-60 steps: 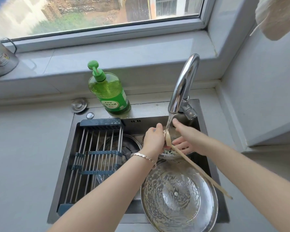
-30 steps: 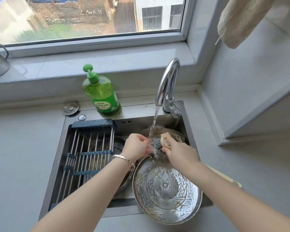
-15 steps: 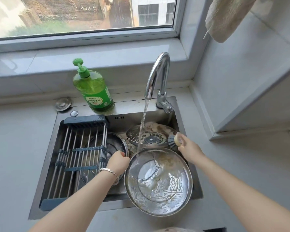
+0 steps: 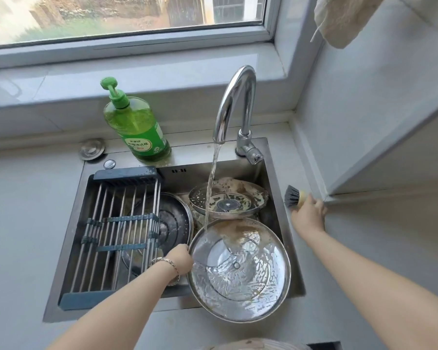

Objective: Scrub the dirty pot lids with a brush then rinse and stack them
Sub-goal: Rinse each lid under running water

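Note:
My left hand [image 4: 179,258] grips the left rim of a large steel pot lid [image 4: 248,279], held inside-up over the sink's front right; tap water runs onto its far part and washes brown suds off. My right hand [image 4: 307,215] holds the brush [image 4: 291,196] by its pale handle over the counter right of the sink, dark bristles pointing left. A smaller dirty lid [image 4: 228,202] lies at the back of the sink. Another dark lid [image 4: 173,221] lies partly under the rack.
The steel sink [image 4: 291,248] has a blue-ended drying rack [image 4: 116,236] across its left half. The tap [image 4: 234,102] is running. A green soap bottle [image 4: 137,125] stands behind the sink, beside a round sink plug [image 4: 92,149]. A cloth [image 4: 344,18] hangs at the upper right.
Both hands left the stream. My left hand took the big lid's left rim and holds it under the water. My right hand carried the brush right, out over the counter.

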Demonstrator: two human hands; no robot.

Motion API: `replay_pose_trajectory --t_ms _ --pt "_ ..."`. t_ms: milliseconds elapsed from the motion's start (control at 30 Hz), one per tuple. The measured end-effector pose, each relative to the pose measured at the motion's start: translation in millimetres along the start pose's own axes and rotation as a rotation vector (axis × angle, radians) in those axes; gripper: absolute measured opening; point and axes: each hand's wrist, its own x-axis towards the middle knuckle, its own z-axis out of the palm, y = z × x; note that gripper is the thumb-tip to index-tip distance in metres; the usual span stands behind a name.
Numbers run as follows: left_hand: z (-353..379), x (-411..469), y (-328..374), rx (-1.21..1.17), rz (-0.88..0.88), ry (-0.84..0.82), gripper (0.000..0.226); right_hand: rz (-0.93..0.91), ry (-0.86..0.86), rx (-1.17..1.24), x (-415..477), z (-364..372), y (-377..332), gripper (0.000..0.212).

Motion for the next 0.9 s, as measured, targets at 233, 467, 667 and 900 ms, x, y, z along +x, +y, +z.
replay_pose_trajectory --t_ms 233,467,667,900 --pt "-58.2 -29.0 3.9 0.076 0.103 0.071 0.020 -0.201 -0.039 -0.149 -31.0 0.2 -16.0 0.054" --pt "-140.9 -70.3 -1.3 0.317 -0.045 0.285 0.009 -0.361 -0.202 -0.187 -58.4 4.4 -51.4 0.043" --pt "-174.5 -101.9 25.3 0.731 -0.048 0.696 0.025 -0.490 -0.282 -0.244 -80.8 6.9 -83.4 0.039" --pt "-181.2 -91.4 7.7 0.203 0.052 0.702 0.018 -0.711 -0.324 0.022 -100.6 -1.5 -107.5 0.048"
